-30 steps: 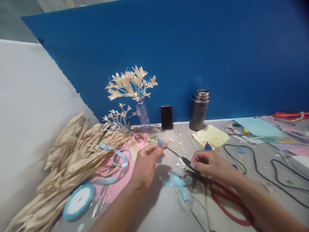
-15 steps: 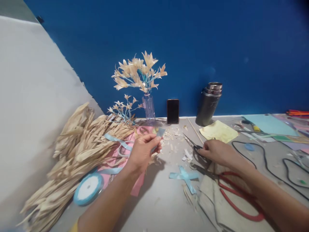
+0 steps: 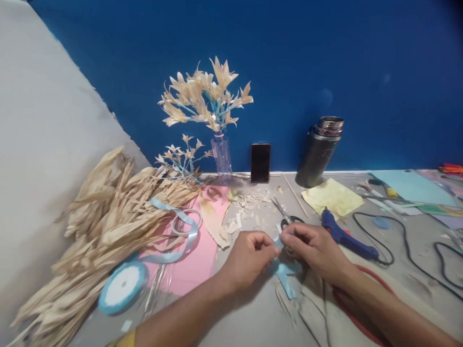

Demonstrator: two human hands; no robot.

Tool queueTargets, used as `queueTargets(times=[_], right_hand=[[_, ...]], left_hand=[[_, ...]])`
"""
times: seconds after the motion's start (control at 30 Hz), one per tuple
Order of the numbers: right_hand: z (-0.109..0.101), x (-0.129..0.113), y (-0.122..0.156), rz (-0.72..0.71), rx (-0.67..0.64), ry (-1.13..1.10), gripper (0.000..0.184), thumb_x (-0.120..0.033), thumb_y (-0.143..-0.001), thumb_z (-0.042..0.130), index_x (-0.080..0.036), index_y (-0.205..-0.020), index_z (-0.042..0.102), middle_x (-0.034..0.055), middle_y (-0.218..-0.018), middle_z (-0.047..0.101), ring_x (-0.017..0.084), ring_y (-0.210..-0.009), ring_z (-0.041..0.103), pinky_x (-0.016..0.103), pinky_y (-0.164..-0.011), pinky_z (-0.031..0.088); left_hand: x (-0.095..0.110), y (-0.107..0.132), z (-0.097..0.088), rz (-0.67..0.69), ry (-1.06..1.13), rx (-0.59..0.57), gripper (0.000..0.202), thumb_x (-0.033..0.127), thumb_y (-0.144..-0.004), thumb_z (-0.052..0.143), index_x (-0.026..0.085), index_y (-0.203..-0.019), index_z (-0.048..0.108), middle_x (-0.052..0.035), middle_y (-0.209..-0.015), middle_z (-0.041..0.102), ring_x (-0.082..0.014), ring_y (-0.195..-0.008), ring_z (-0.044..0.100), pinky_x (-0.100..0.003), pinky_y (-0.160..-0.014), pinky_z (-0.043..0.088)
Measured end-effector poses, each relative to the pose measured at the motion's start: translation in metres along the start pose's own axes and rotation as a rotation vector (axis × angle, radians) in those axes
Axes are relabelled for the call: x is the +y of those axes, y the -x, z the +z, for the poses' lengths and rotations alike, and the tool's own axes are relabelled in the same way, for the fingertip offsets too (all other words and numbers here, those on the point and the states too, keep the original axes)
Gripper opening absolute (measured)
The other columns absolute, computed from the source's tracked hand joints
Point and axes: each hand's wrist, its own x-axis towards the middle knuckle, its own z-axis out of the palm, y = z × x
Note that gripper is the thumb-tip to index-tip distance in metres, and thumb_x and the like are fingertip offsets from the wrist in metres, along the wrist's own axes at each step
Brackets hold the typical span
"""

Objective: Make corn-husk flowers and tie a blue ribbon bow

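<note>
My left hand (image 3: 249, 255) and my right hand (image 3: 311, 246) meet at the middle of the table, both pinched on a small light blue ribbon bow (image 3: 285, 272) that lies under them. Its tails trail toward me. A small pair of black scissors (image 3: 285, 215) lies just behind my right hand. A blue glue gun (image 3: 345, 236) rests to the right of that hand.
A heap of dried husk strips (image 3: 97, 226) fills the left. A ribbon spool (image 3: 123, 286) and pink paper (image 3: 191, 250) lie near it. At the blue back wall stand a vase of husk flowers (image 3: 220, 154), a phone (image 3: 260, 163) and a steel flask (image 3: 318, 152). Cables (image 3: 401, 246) cross the right side.
My left hand came down from holding a ribbon scrap to the bow. My right hand left the scissors and joined it on the bow. The view tilted down.
</note>
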Motion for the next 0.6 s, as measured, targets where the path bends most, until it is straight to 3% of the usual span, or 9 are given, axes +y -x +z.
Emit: queueTargets(times=[0.2, 0.37, 0.5, 0.6], right_hand=[[-0.005, 0.004, 0.000, -0.006, 0.034, 0.084, 0.037, -0.048, -0.091, 0.052, -0.021, -0.067, 0.059, -0.0021, -0.057, 0.054, 0.015, -0.054, 0.049, 0.026, -0.053, 0.037], [-0.012, 0.000, 0.001, -0.059, 0.145, 0.201, 0.035, -0.044, -0.092, 0.049, -0.022, -0.067, 0.059, -0.0009, -0.061, 0.060, 0.017, -0.060, 0.055, 0.027, -0.058, 0.040], [-0.029, 0.006, -0.001, -0.044, 0.337, 0.286, 0.033, -0.043, -0.091, 0.050, -0.022, -0.071, 0.064, 0.0013, -0.065, 0.066, 0.018, -0.062, 0.057, 0.028, -0.061, 0.041], [-0.047, 0.013, -0.006, 0.031, 0.519, 0.344, 0.034, -0.046, -0.089, 0.051, -0.021, -0.072, 0.068, 0.0009, -0.059, 0.063, 0.018, -0.056, 0.053, 0.029, -0.058, 0.038]], left_hand=[[-0.009, -0.001, -0.004, -0.068, 0.028, -0.101, 0.025, 0.039, -0.072, 0.070, 0.018, -0.062, 0.059, 0.0042, -0.045, 0.048, -0.0090, -0.042, 0.039, -0.025, -0.047, 0.027], [-0.012, -0.003, -0.007, -0.060, 0.009, -0.118, 0.027, 0.040, -0.074, 0.071, 0.017, -0.064, 0.060, 0.0040, -0.047, 0.048, -0.0091, -0.044, 0.040, -0.024, -0.047, 0.028], [-0.010, -0.008, -0.012, 0.020, 0.003, 0.084, 0.026, 0.040, -0.078, 0.070, 0.018, -0.067, 0.060, 0.0046, -0.049, 0.048, -0.0093, -0.046, 0.040, -0.023, -0.048, 0.029], [-0.009, -0.011, -0.018, 0.072, 0.069, 0.231, 0.031, 0.046, -0.083, 0.067, 0.021, -0.070, 0.055, 0.0061, -0.051, 0.045, -0.0095, -0.046, 0.040, -0.022, -0.048, 0.031]])
